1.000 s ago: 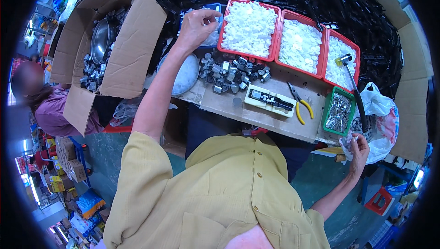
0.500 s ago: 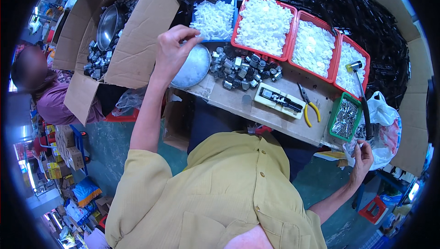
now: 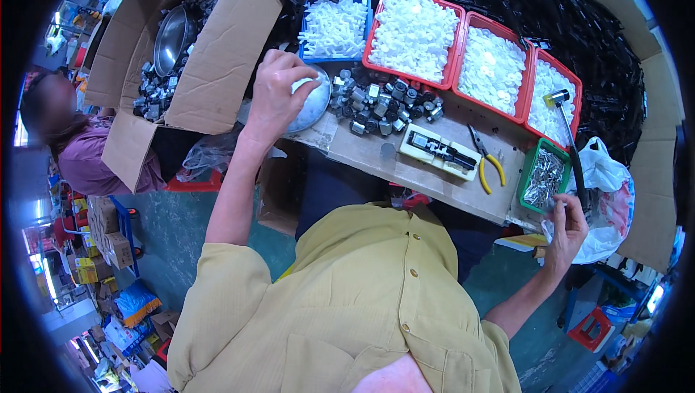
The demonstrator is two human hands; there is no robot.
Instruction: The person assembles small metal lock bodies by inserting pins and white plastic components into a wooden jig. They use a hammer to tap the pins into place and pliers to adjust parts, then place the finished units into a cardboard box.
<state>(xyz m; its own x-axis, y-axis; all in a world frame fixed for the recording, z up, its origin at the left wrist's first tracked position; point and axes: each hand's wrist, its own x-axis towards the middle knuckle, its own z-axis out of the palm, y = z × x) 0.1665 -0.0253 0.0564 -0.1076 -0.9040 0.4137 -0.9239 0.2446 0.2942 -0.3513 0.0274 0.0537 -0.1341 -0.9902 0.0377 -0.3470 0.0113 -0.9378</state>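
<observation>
Cluttered counter (image 3: 405, 168): left hand (image 3: 279, 96) is gripping a steel bowl (image 3: 313, 103) at ten o'clock, probably light, rigid, slick, best held by its rim; right hand (image 3: 568, 223) is pinching something unclear beside the green tray (image 3: 527, 176).

A round metal bowl (image 3: 313, 107) is lying at the left end of the wooden bench, tilted, partly covered by the left hand (image 3: 279, 93) gripping its rim. The right hand (image 3: 568, 226) is pinching at small metal pieces beside a green tray (image 3: 544, 176).

Bright even light, sharp centre, fisheye-bent edges.
</observation>
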